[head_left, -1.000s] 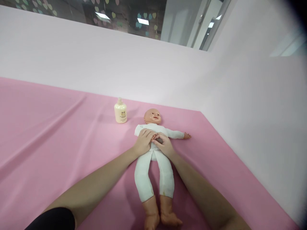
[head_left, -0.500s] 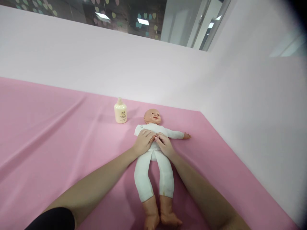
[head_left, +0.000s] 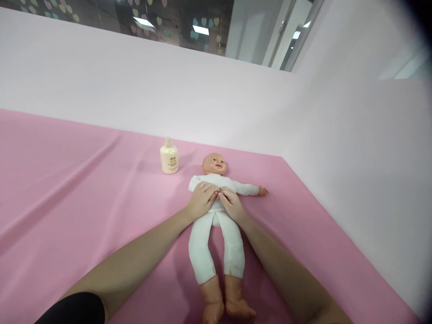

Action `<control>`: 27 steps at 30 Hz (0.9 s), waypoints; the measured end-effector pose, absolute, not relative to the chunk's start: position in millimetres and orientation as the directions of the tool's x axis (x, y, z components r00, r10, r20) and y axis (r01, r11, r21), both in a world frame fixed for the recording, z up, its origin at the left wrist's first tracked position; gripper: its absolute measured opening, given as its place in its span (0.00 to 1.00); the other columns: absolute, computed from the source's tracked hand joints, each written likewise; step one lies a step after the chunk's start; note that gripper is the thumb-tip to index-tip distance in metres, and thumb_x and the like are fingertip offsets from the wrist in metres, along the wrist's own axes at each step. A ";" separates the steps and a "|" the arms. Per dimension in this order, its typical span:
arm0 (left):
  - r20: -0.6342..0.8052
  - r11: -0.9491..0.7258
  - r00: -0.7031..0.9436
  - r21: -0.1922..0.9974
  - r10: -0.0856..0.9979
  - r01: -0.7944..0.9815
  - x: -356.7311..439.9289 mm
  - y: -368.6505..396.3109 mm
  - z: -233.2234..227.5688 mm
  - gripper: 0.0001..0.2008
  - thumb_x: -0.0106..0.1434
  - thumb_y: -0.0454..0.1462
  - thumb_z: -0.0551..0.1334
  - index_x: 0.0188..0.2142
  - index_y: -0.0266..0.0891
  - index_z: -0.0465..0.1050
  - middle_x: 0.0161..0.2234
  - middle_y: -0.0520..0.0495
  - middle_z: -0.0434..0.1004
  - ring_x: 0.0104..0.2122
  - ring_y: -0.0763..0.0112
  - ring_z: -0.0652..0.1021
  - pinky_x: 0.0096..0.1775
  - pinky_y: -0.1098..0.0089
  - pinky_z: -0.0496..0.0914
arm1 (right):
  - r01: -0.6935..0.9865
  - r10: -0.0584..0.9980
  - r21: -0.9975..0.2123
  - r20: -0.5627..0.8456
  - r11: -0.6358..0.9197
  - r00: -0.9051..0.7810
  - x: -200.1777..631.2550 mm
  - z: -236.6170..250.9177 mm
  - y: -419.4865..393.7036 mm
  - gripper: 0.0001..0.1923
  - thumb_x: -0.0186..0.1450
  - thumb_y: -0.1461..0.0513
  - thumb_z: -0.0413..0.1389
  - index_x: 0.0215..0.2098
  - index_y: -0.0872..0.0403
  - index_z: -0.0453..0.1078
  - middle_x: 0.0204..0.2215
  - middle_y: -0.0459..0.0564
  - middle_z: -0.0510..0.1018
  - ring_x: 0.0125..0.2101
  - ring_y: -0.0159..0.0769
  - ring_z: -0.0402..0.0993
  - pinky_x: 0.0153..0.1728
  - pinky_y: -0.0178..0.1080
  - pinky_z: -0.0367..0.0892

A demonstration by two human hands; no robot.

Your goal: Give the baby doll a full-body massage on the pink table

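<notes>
On doll (head_left: 216, 216) torso: left hand (head_left: 201, 199) and right hand (head_left: 231, 203) flat, open, fingertips touching. Keep pressure light, even; bottle (head_left: 169, 156) stands beside doll's head.

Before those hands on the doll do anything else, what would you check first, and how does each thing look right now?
1. Doll lies flat on its back on the pink cloth: ok.
2. Left hand rests on the doll's torso: ok.
3. Right hand rests on the torso, fingertips meeting the left's: ok.
4. Cream bottle upright, apart from the doll: ok.
5. Bottle cap closed: cannot tell.
</notes>
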State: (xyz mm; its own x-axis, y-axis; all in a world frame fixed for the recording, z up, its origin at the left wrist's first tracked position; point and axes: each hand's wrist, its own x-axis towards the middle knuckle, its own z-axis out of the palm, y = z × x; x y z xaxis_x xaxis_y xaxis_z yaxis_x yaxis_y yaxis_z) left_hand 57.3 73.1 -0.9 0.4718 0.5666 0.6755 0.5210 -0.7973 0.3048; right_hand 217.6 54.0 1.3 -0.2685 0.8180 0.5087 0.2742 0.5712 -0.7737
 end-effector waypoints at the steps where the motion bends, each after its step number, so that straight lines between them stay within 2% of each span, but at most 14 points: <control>1: 0.675 -0.797 0.471 0.306 0.567 0.521 57.2 73.0 -0.7 0.10 0.66 0.37 0.50 0.40 0.39 0.69 0.38 0.46 0.73 0.41 0.66 0.70 0.46 0.62 0.64 | 0.278 0.819 -0.773 0.507 0.570 -0.269 217.6 1.1 54.1 0.14 0.68 0.56 0.47 0.26 0.52 0.66 0.29 0.47 0.69 0.33 0.35 0.67 0.38 0.38 0.63; 10: 0.688 -0.800 0.459 0.312 0.563 0.512 57.1 73.6 -2.0 0.09 0.63 0.33 0.51 0.40 0.39 0.68 0.38 0.45 0.73 0.41 0.66 0.70 0.46 0.61 0.63 | 0.279 0.821 -0.775 0.505 0.567 -0.265 217.2 0.9 55.7 0.11 0.66 0.58 0.49 0.28 0.52 0.66 0.30 0.47 0.70 0.34 0.35 0.67 0.38 0.39 0.63; 14: 0.685 -0.802 0.461 0.322 0.564 0.502 56.8 74.8 -4.1 0.12 0.60 0.30 0.52 0.42 0.39 0.68 0.40 0.45 0.73 0.43 0.65 0.69 0.47 0.61 0.63 | 0.281 0.815 -0.768 0.514 0.576 -0.265 216.0 2.9 54.8 0.09 0.64 0.59 0.52 0.26 0.52 0.66 0.30 0.47 0.70 0.34 0.35 0.67 0.39 0.39 0.63; 27: 0.667 -0.785 0.451 0.355 0.593 0.508 56.2 73.4 -2.5 0.11 0.59 0.31 0.53 0.41 0.40 0.68 0.40 0.46 0.73 0.43 0.65 0.69 0.48 0.61 0.63 | 0.279 0.807 -0.759 0.530 0.589 -0.262 215.9 3.3 54.2 0.08 0.63 0.60 0.53 0.26 0.52 0.66 0.29 0.47 0.70 0.34 0.35 0.68 0.39 0.39 0.63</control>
State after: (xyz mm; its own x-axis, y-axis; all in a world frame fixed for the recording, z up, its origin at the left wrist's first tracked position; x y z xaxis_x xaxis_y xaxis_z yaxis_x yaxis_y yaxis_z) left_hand 56.2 73.4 -2.5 0.4515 0.5931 0.6666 0.5078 -0.7851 0.3546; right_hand 215.9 54.2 3.3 -0.2619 0.8066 0.5300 0.2789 0.5890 -0.7585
